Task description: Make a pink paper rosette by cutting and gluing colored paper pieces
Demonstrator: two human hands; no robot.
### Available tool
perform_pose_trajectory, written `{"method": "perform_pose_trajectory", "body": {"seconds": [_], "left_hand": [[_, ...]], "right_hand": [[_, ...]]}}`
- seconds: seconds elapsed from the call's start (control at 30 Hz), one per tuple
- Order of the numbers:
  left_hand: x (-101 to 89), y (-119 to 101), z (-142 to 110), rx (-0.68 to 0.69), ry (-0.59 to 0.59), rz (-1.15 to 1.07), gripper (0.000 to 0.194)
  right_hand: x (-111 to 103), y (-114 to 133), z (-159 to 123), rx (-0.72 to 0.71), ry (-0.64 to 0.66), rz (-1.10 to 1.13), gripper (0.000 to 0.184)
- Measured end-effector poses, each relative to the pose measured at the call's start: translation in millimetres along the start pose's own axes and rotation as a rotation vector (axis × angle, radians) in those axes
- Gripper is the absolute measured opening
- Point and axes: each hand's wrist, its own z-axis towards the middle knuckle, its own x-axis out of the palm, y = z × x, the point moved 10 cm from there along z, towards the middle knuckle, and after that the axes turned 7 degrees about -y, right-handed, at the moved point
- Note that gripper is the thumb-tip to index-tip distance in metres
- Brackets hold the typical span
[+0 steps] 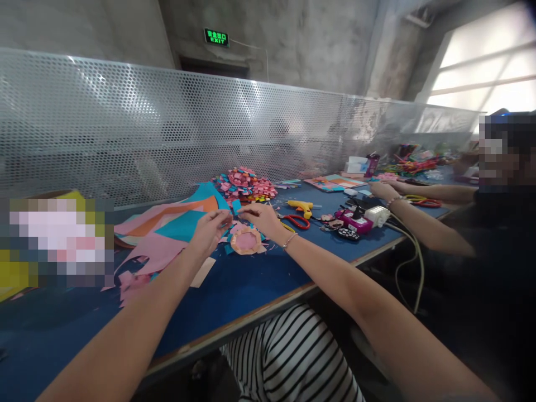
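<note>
The person's two hands are hovering close together over a blue tabletop [259,285], their fingertips almost meeting. The right hand [262,218] is pinching a small teal rectangle of paper [235,206] between thumb and fingers. The left hand [213,229] is curling its fingers in just beside that piece; whether it is gripping anything, I cannot tell. The teal piece is standing up between the hands, above and behind an octagonal ring of pale orange paper with a pink centre [246,241], which is lying among small pink and teal scraps.

Behind the hands, a heaped pile of pink, blue and orange folded paper pieces [245,184] is resting near a perforated metal panel [125,123]. To the left, large sheets of teal, orange and pink paper [180,224] are overlapping, and a flat beige paper strip [204,272] is lying nearer the person. To the right, red-handled scissors [298,222] are lying just in front of a yellow glue gun [301,207]. Farther right, a co-worker is reaching over the tabletop, one hand [385,192] extending beyond a magenta-and-white device [355,220].
</note>
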Motion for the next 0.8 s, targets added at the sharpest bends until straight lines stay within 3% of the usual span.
{"method": "perform_pose_trajectory", "body": {"seconds": [0.1, 0.2, 0.43, 0.6, 0.8], "left_hand": [[1.3, 7, 3, -0.072, 0.077, 0.022, 0.021], [4.9, 7, 2, -0.044, 0.117, 0.008, 0.023], [4.8, 2, -1, 0.015, 0.050, -0.014, 0.024], [2.3, 0, -3, 0.052, 0.016, 0.019, 0.022], [4.4, -7, -6, 0.131, -0.004, 0.073, 0.017]], "right_hand": [[3, 1, -2, 0.036, 0.009, 0.042, 0.011], [4, 6, -3, 0.041, 0.027, 0.033, 0.011], [11, 12, -4, -0.021, 0.081, 0.024, 0.012], [9, 12, -2, -0.084, 0.031, -0.029, 0.006], [8, 5, 0, -0.005, 0.034, -0.002, 0.007]]}}
